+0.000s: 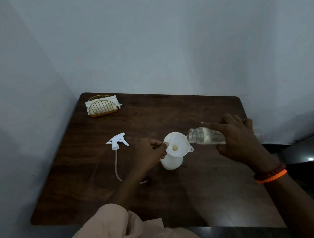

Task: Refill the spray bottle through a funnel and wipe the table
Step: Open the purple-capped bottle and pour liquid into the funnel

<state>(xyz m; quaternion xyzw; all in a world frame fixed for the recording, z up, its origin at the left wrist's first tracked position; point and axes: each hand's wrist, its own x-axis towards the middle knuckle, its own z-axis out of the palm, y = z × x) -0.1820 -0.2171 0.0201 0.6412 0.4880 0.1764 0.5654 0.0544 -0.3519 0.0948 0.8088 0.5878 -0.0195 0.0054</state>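
Two hands work over the brown table (176, 200). Left hand (147, 154) pinches the rim of the white funnel (176, 144) seated in the white bottle (171, 162). Right hand (240, 139), fingers wrapped, tips a clear bottle (203, 136), mouth touching the funnel's right rim. Left of the funnel lies the spray head (118, 141); a napkin holder (102, 108) stands well beyond.

No text or label can be read anywhere.
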